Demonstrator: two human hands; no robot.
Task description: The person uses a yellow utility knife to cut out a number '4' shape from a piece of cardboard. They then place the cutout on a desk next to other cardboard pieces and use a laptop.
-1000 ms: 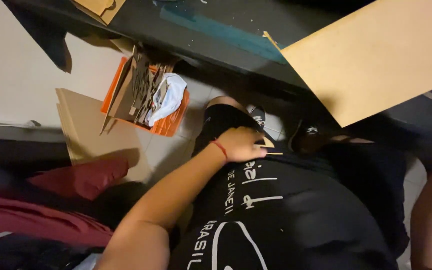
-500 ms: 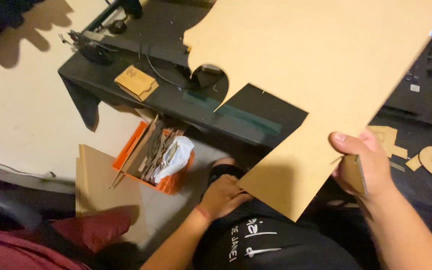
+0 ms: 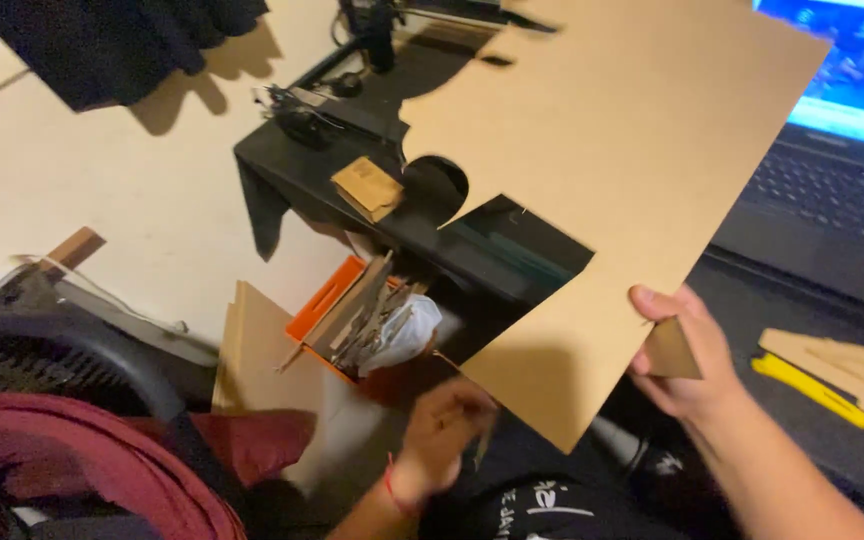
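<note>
- At nine o'clock we see a dark red cloth point(image 3: 82, 460) bunched beside a black curved chair part point(image 3: 72, 350).
- Just right of it, at about seven o'clock, a tan cardboard piece point(image 3: 257, 350) stands on the pale floor point(image 3: 102, 200), leaning against an orange bin point(image 3: 327, 305).
- The orange bin holds upright brown cardboard strips point(image 3: 362, 310) and a crumpled white bag point(image 3: 402, 335); we cannot make out any label on it.
- At eleven o'clock a small square tan cardboard box point(image 3: 367, 187) lies on the black desk point(image 3: 292, 165), near a dark tool with cables point(image 3: 302, 110).
- At six o'clock our left hand point(image 3: 442, 430) hangs low, blurred, a red band at its wrist; the fingers curl loosely and we cannot tell whether they grip anything.
- A large tan board point(image 3: 642, 170) fills the view from twelve to four o'clock, tilted, with a round notch and an angular piece cut from its left edge; its lowest corner points down toward the left hand.
- At four o'clock our right hand point(image 3: 687, 355) clamps the board's lower right edge, thumb on top and fingers folded beneath, tight on it.
- At three o'clock a yellow utility knife point(image 3: 812, 390) lies on the dark surface, just beside tan cut-out shapes point(image 3: 837, 365).
- At one o'clock an open laptop point(image 3: 832, 170) shows a blue lit screen, partly hidden by the board.
</note>
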